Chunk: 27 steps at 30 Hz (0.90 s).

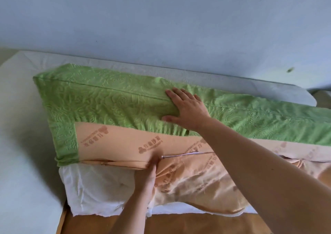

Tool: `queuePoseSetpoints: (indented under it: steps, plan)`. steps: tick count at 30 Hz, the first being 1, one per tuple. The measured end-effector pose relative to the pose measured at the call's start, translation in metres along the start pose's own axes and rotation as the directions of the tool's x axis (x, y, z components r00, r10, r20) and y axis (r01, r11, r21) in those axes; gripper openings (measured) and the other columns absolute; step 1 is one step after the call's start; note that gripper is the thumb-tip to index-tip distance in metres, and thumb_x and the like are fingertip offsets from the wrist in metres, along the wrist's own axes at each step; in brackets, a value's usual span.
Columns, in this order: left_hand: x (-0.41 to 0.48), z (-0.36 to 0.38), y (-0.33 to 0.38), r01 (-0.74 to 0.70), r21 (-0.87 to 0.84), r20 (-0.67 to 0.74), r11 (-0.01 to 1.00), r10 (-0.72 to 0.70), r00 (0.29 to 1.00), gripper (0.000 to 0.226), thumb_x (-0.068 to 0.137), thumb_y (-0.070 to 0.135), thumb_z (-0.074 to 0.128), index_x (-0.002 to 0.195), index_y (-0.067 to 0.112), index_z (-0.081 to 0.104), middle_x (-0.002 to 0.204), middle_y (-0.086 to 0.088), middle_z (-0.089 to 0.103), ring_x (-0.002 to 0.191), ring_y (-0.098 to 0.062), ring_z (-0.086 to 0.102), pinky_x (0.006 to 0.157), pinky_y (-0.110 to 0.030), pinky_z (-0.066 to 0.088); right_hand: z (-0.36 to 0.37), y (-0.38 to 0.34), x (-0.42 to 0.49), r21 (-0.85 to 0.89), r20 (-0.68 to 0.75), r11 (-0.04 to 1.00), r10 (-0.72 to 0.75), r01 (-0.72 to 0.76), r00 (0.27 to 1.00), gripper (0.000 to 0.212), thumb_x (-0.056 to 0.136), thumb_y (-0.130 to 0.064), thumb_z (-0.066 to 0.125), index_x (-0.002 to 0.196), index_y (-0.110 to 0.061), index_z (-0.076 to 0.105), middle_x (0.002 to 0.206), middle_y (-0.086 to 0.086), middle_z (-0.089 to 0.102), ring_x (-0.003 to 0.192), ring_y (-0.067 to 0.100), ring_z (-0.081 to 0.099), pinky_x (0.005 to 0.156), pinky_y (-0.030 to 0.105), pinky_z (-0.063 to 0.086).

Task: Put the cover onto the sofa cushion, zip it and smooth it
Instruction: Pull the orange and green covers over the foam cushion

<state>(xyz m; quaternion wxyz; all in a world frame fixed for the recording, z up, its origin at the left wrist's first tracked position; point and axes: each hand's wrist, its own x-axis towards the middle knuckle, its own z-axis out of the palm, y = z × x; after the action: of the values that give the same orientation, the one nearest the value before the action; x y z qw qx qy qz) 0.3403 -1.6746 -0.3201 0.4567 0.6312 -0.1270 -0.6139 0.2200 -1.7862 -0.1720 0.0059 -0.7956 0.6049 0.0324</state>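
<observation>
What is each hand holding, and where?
Left hand pinches the cover on its orange underside, at the zipper; right hand holds nothing, lying flat on the green side.

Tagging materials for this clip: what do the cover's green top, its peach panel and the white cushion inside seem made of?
Green top: matte textile with a raised rose relief, probably embossed or quilted. Peach panel: thin smooth cloth, faint sheen where crumpled, printed logos. White cushion: likely a non-woven liner, matte, wrinkled, frayed edge; filling hidden.

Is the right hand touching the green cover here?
Touching. The head view shows the right hand lying flat, fingers spread, on the green cover.
</observation>
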Motion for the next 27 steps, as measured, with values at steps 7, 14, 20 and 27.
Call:
queuePoseSetpoints:
  steps: [7, 14, 20, 27]
  plan:
    - [-0.013, 0.005, 0.014, 0.181, -0.073, 0.107, 0.981, -0.173, 0.979, 0.007, 0.082, 0.008, 0.066, 0.075, 0.009, 0.068, 0.075, -0.005, 0.073, 0.063, -0.015, 0.066, 0.060, -0.022, 0.051, 0.038, 0.030, -0.041, 0.095, -0.204, 0.976, 0.214, -0.198, 0.955, 0.081, 0.086, -0.058, 0.044, 0.150, -0.022, 0.009, 0.158, 0.009, 0.006, 0.146, 0.027, 0.001, 0.117, 0.047, 0.004]
    - [-0.008, 0.017, 0.044, 0.286, -0.083, 0.236, 0.955, -0.260, 0.936, 0.010, 0.081, 0.009, 0.063, 0.085, 0.002, 0.068, 0.072, -0.013, 0.068, 0.056, -0.024, 0.062, 0.040, -0.023, 0.048, 0.104, 0.021, -0.107, 0.055, -0.360, 0.995, -0.054, 0.079, 0.931, 0.066, 0.077, -0.065, 0.047, 0.130, -0.026, 0.043, 0.135, 0.017, 0.049, 0.128, 0.031, 0.037, 0.106, 0.046, 0.033]
    - [0.005, 0.027, 0.052, 0.288, -0.063, 0.249, 0.955, -0.265, 0.932, 0.011, 0.077, 0.011, 0.065, 0.076, 0.000, 0.068, 0.063, -0.011, 0.068, 0.046, -0.021, 0.063, 0.045, -0.025, 0.050, 0.116, 0.024, -0.095, 0.010, -0.511, 0.998, -0.043, 0.056, 0.858, 0.050, 0.074, -0.037, 0.057, 0.122, -0.024, 0.051, 0.123, 0.008, 0.048, 0.112, 0.028, 0.046, 0.089, 0.040, 0.039]
    - [0.016, 0.045, 0.060, 0.342, -0.279, 0.291, 0.897, -0.260, 0.920, 0.016, 0.082, 0.002, 0.057, 0.097, -0.001, 0.063, 0.093, -0.018, 0.065, 0.061, -0.024, 0.067, 0.050, -0.034, 0.057, 0.100, 0.035, -0.062, 0.106, -0.492, 0.988, -0.050, 0.116, 0.869, 0.022, 0.058, -0.006, 0.059, 0.074, -0.015, 0.071, 0.062, 0.000, 0.062, 0.056, 0.023, 0.060, 0.037, 0.025, 0.046]
